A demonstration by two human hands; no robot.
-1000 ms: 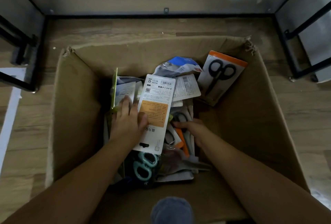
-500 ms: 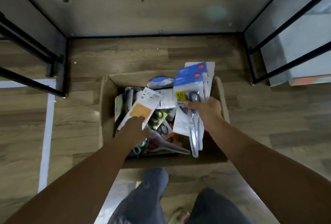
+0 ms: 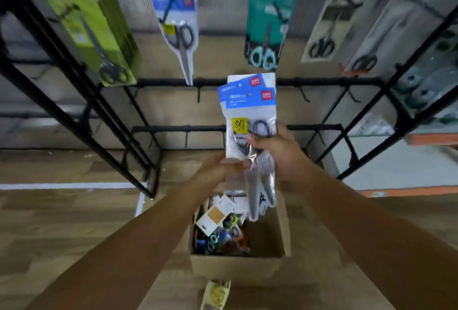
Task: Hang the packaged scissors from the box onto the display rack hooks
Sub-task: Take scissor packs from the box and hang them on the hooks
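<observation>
Below, box (image 3: 238, 263) holds jumbled scissor packs (image 3: 218, 225); hands (image 3: 280, 151) hold two.

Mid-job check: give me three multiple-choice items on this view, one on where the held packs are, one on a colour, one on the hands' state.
1. Where are the blue-topped scissor packs?
A. lying in the cardboard box
B. held up in front of the rack
C. on a hook

2. What colour is the pack hanging above them?
A. teal
B. red
C. orange

3. What are the hands doing?
A. both idle
B. only the right hand grips
C. both grip the packs

Answers:
1 B, the packs stand above the box, no hook through them.
2 A, teal card with pale handles.
3 C, the left hand pinches the lower part, the right holds the middle.
</observation>
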